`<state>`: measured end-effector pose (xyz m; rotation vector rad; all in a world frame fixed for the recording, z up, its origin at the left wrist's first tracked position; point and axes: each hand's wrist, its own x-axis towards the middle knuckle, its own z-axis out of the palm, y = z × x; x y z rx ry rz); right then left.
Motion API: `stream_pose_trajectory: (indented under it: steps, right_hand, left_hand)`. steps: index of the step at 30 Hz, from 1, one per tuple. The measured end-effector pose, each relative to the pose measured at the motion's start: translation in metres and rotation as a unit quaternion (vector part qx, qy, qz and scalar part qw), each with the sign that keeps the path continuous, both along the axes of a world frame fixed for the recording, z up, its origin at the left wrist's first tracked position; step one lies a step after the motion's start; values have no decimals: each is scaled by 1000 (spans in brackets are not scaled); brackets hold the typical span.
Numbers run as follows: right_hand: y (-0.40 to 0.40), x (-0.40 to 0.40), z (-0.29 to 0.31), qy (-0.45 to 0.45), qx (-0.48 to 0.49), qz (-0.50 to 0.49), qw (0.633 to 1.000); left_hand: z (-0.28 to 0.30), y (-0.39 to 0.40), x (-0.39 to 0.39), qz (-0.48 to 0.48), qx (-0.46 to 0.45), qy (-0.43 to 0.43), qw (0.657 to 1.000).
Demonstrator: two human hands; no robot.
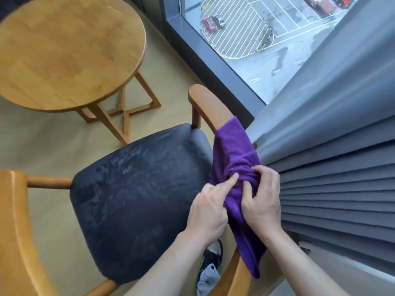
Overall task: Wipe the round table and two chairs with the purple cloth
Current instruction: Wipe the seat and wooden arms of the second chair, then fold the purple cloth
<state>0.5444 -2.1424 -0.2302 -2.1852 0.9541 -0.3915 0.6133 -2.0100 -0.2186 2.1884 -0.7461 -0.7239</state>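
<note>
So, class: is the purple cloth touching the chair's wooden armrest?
Touching. The head view shows the purple cloth draped over the wooden armrest, both hands gripping it.

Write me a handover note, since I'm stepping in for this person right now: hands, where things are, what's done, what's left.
Left hand: pinches the purple cloth, index finger pointing along it.
Right hand: grips the bunched cloth from the other side.
The cloth drapes over the chair's armrest on the window side.
The dark seat shows streaks, maybe from wiping; I cannot tell what is finished.
The round table stands beyond the chair, bare; whether it has been wiped cannot be told.
Left: finish this armrest and frame, then the second chair, which is not identifiable here.
</note>
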Motion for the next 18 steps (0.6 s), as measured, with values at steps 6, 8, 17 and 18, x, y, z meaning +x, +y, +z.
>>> stream_pose_trajectory:
  steps: [6,8,17,18]
  right_hand:
    - [41,-73,17,148,88,3,985]
    - [59,-91,30,203,123,21,971]
    - [110,-96,104,346,94,230,905]
    - [121,-92,115,333,86,237,908]
  left_hand:
    - [30,50,-29,-112,149,111,976]
    - [48,72,-37,-129,177,159,963]
    - [121,186,-82,-17,166,176,970]
    - [128,199,-81,-6,159,164,973]
